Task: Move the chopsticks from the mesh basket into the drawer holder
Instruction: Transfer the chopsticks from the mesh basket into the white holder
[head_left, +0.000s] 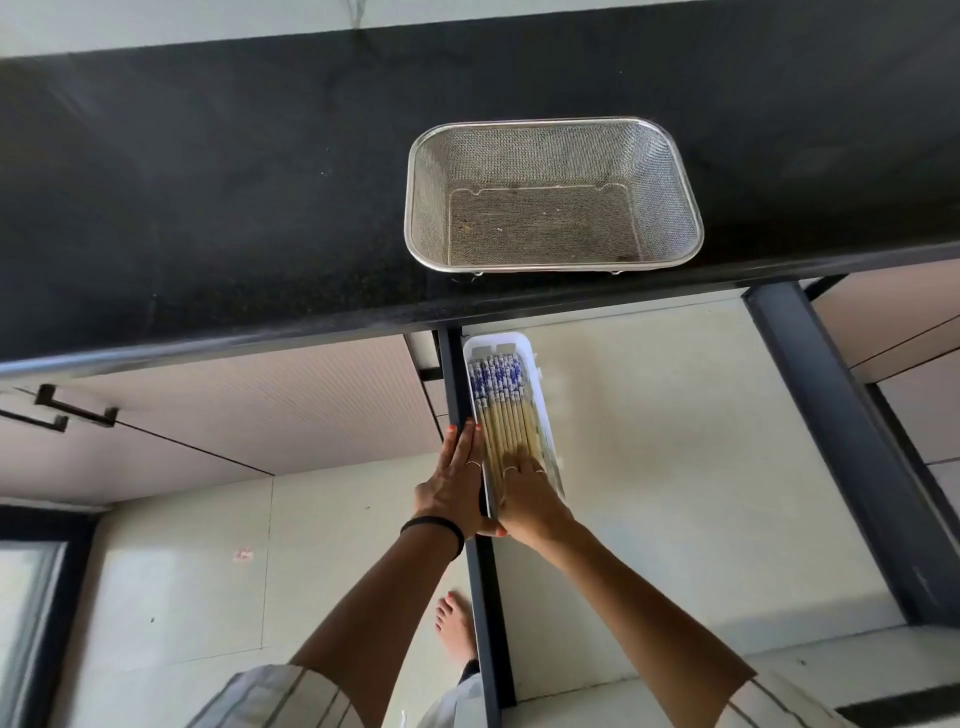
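Observation:
The metal mesh basket (553, 195) stands on the black countertop with nothing in it. Below, in the open drawer, a white plastic holder (540, 395) holds several bamboo chopsticks (501, 405) with blue-and-white patterned tops, lying side by side. My left hand (454, 483) lies flat against the holder's left wall and the drawer's dark side rail. My right hand (530, 493) rests flat on the near ends of the chopsticks, fingers spread. The near end of the holder is hidden under my hands.
The black countertop (208, 182) overhangs the pale drawer floor (675, 441), which has dark side rails (841, 441). A cabinet front with a black handle (57, 410) is at the left. My bare foot (457, 629) stands on the tiled floor.

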